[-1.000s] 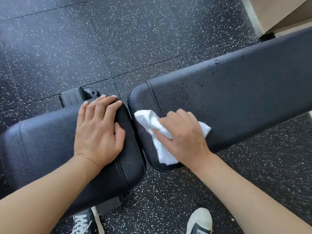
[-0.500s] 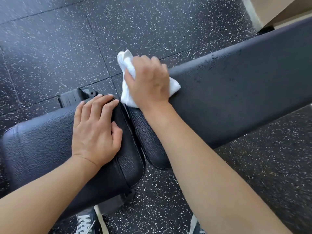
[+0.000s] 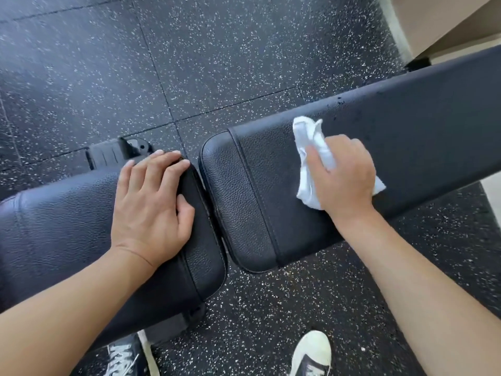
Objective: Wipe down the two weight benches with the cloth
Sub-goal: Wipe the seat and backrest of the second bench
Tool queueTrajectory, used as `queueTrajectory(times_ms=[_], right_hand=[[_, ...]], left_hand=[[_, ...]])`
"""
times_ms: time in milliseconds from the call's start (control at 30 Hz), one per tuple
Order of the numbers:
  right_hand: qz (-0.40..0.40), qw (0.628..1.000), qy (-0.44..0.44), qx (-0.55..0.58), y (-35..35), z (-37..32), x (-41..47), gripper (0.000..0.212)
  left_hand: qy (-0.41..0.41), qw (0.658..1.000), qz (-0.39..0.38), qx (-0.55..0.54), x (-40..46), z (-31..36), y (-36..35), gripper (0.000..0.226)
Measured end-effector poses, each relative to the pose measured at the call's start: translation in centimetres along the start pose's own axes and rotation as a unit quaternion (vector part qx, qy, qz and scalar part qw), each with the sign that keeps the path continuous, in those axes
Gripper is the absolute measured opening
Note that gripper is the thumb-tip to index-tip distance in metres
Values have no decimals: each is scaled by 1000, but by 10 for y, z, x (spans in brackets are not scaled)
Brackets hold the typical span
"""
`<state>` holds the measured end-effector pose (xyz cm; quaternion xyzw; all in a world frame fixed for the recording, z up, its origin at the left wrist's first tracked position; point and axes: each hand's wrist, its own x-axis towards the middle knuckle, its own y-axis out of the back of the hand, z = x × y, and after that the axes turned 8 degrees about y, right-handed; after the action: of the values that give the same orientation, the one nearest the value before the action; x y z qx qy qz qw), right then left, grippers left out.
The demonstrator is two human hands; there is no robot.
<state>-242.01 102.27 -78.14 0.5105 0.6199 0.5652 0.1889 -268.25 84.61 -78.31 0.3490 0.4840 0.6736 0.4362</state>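
Two black padded benches stand end to end with a narrow gap between them. The right bench (image 3: 406,137) runs up toward the right edge. A crumpled white cloth (image 3: 309,147) lies on its top, and my right hand (image 3: 344,175) lies on the cloth with fingers curled over it, holding it against the pad. Small droplets dot the pad beyond the cloth. On the left bench (image 3: 54,234), my left hand (image 3: 151,204) rests flat, its fingers straight and reaching the far edge near the gap.
Black rubber floor tiles with white specks surround the benches. A black bench frame part (image 3: 119,153) sticks out behind the left pad. My two shoes (image 3: 311,354) stand at the bottom. A beige wall base (image 3: 439,23) sits at the top right.
My right hand has carried the cloth from the right bench's far left corner to the right and nearer, onto the middle of the pad. My left hand has stayed put.
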Motion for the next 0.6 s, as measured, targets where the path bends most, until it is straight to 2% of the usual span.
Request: queueTrajectory(times_ms=[67, 133, 267, 400, 467, 600], right_hand=[[-11, 999, -21, -28, -18, -34, 31, 24], [-41, 997, -19, -58, -41, -80, 53, 23], [-65, 995, 77, -7, -63, -159, 52, 16], [-63, 980, 181, 58, -50, -127, 43, 21], [-38, 988, 151, 5, -43, -82, 52, 22], [-16, 998, -57, 6, -22, -15, 73, 34]], left_hand=[[-1, 1000, 1, 2, -1, -1, 0, 54], [-4, 1000, 0, 4, 0, -1, 0, 54], [-6, 1000, -1, 2, 0, 0, 0, 54], [-8, 1000, -3, 4, 0, -1, 0, 54], [-8, 1000, -2, 6, 1, -2, 0, 55], [-3, 1000, -5, 8, 0, -2, -1, 56]])
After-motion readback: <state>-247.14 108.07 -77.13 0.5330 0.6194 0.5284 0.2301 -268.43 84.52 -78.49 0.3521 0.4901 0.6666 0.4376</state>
